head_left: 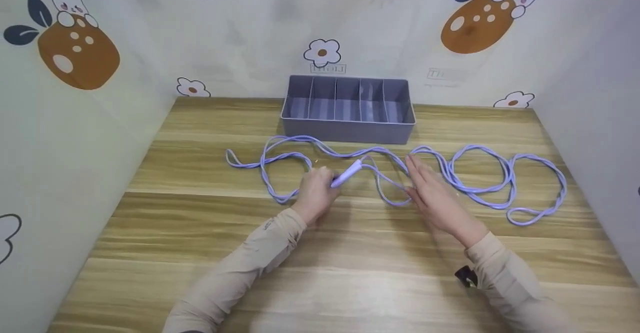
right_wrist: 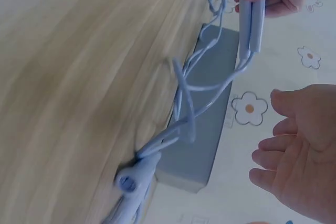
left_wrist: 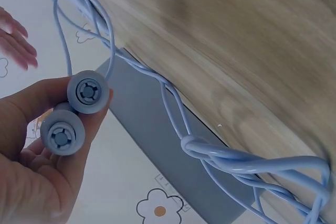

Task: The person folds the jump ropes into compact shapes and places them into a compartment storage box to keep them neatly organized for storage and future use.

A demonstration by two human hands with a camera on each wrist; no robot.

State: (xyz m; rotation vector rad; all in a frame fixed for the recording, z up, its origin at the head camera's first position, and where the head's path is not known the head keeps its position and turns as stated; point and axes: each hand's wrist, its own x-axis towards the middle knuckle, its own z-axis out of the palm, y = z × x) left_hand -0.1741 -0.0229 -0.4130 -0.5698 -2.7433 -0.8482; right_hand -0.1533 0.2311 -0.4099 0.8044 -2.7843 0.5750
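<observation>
My left hand (head_left: 315, 193) grips the two handles (head_left: 346, 174) of a light blue jump rope (head_left: 482, 190). In the left wrist view, the handles' round ends (left_wrist: 89, 92) face the camera, side by side between thumb and fingers. A loop of cord runs from the handles toward my right hand (head_left: 435, 198). That hand is over the cord with fingers extended, and its palm (right_wrist: 310, 166) shows nothing held in the right wrist view. A thicker tube-like piece (right_wrist: 139, 179) with a hole lies among the cords there. Doubled, twisted cord spreads in loops to both sides.
A grey box (head_left: 347, 130) with several compartments stands at the back of the wooden table (head_left: 325, 283), just behind the rope. Patterned walls (head_left: 250, 38) enclose the back and sides. A small black device (head_left: 467, 276) is at the right wrist.
</observation>
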